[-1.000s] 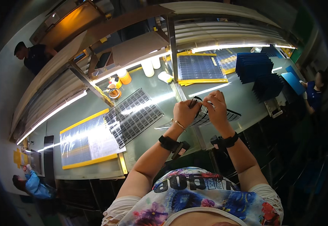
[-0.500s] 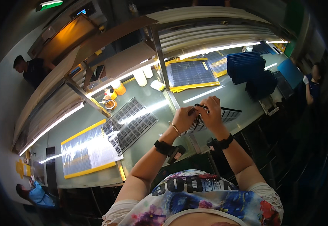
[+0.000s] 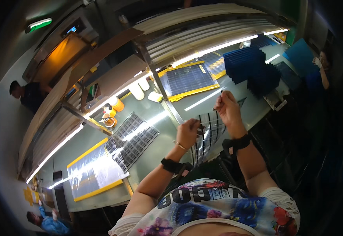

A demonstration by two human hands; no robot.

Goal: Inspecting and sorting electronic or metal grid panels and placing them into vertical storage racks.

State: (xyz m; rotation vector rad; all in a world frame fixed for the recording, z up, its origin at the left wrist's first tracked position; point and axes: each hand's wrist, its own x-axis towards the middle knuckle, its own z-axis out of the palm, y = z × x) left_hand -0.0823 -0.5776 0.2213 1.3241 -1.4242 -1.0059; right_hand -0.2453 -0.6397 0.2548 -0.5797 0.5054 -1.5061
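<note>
A flexible clear sheet with a black grid (image 3: 207, 137) hangs curved between my hands above the table's front edge. My left hand (image 3: 187, 134) is closed at the sheet's left edge, with a dark bit of it showing by the fingertips. Higher and to the right, my right hand (image 3: 229, 111) is pinched beside the sheet's upper right corner. Small dark specks show at its fingertips, too small to name. A similar black-gridded sheet (image 3: 134, 137) lies on the table to the left, overlapping a clear-wrapped panel with yellow edges (image 3: 87, 169).
Behind stand orange containers (image 3: 116, 104) and white bottles (image 3: 136, 91). More yellow-edged panels (image 3: 187, 82) lie at the back, left of dark blue upright sheets (image 3: 242, 63). A shelf post (image 3: 150, 59) rises from the table (image 3: 155, 135). A co-worker (image 3: 323, 65) is at far right.
My hands, close together before, have moved apart: the left lower, the right up and rightward. The gridded sheet between them now stands more upright and curved. The whole view has shifted slightly.
</note>
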